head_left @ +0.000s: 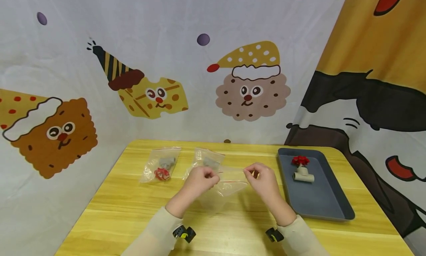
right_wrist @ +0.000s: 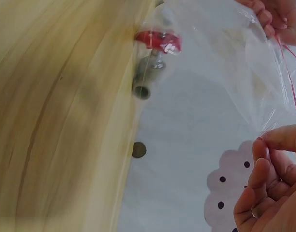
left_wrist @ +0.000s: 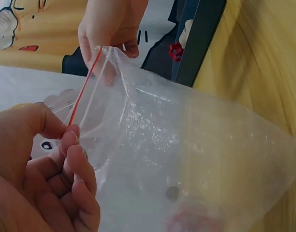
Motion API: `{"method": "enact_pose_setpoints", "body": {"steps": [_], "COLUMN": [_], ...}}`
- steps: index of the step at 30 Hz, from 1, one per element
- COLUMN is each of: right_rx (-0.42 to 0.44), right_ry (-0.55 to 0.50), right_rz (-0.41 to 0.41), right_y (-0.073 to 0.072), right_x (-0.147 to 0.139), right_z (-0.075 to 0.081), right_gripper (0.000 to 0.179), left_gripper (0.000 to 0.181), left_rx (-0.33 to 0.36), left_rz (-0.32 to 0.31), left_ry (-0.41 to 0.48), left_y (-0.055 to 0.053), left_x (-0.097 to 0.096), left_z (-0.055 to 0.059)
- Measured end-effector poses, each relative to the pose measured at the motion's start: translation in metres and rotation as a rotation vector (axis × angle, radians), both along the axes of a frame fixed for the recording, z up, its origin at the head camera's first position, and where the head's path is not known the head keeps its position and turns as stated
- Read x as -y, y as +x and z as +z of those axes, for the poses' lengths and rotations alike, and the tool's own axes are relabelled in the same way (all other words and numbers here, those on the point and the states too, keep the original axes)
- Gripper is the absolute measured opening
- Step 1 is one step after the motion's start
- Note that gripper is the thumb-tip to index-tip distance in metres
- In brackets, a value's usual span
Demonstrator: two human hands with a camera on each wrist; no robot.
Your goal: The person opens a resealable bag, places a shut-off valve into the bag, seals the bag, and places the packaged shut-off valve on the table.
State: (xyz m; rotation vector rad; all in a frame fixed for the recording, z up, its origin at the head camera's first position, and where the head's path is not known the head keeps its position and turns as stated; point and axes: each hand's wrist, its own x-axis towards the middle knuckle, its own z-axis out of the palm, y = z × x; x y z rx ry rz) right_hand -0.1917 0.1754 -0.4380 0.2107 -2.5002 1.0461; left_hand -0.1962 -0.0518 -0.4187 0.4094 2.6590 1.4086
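A clear zip-lock bag (left_wrist: pixel 153 130) with a red strip along its mouth hangs between the two hands above the table. My left hand (head_left: pixel 200 180) pinches one side of the mouth between thumb and forefinger, its other fingers curled. My right hand (head_left: pixel 263 178) pinches the opposite corner with thumb and fingertips. In the right wrist view, the right hand (right_wrist: pixel 273 179) grips the film's edge, while the left hand (right_wrist: pixel 278 17) holds the red strip side. A red-handled valve (right_wrist: pixel 150 63) shows behind the clear film. In the head view the bag looks flat.
On the wooden table (head_left: pixel 133 211), a bagged valve with a red handle (head_left: pixel 162 174) lies at the left. Another bag (head_left: pixel 209 158) holding a grey fitting lies behind my left hand. At the right, a grey tray (head_left: pixel 319 200) holds a beige tee valve (head_left: pixel 303 174) with a red handle.
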Motion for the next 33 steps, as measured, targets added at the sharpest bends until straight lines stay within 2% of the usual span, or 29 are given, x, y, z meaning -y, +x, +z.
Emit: {"method": "enact_pose_setpoints", "body": {"steps": [5, 8, 10, 15, 19, 21, 24, 27, 28, 30, 33], "right_rx": [-0.037, -0.051, -0.054, -0.055, -0.055, -0.058, -0.065, -0.062, -0.058, -0.049, -0.039], "right_ry": [0.092, 0.133, 0.143, 0.137, 0.125, 0.118, 0.109, 0.093, 0.090, 0.082, 0.078], "right_rz": [-0.057, -0.054, -0.040, -0.013, 0.000, 0.007, 0.019, 0.034, 0.037, 0.043, 0.050], "right_y": [0.001, 0.001, 0.001, 0.002, 0.001, 0.000, 0.000, 0.001, 0.001, 0.002, 0.003], "right_x": [-0.002, -0.002, -0.001, 0.003, 0.005, 0.005, 0.006, 0.007, 0.007, 0.007, 0.006], "right_z": [-0.003, -0.004, -0.004, -0.004, -0.006, -0.007, -0.007, -0.007, -0.007, -0.007, -0.008], "right_gripper": [0.004, 0.005, 0.005, 0.006, 0.005, 0.004, 0.005, 0.004, 0.004, 0.005, 0.005], "left_gripper": [0.029, 0.026, 0.023, 0.021, 0.023, 0.018, 0.012, 0.022, 0.025, 0.027, 0.019], "left_rx": [0.046, 0.086, 0.088, 0.064, 0.046, -0.001, -0.111, -0.211, -0.231, -0.259, -0.294], "left_rz": [-0.022, -0.050, -0.086, -0.154, -0.139, -0.106, -0.014, 0.059, 0.069, 0.049, 0.023], "left_ry": [-0.048, -0.062, -0.058, 0.013, 0.079, 0.098, 0.124, 0.156, 0.160, 0.162, 0.158], "left_y": [0.000, 0.000, -0.001, -0.005, -0.007, -0.008, -0.012, -0.017, -0.018, -0.020, -0.022], "left_x": [0.004, 0.006, 0.007, 0.005, 0.002, 0.000, 0.000, 0.001, 0.001, 0.002, 0.002], "left_z": [0.000, 0.000, 0.000, -0.001, -0.003, -0.003, -0.005, -0.009, -0.010, -0.012, -0.017]}}
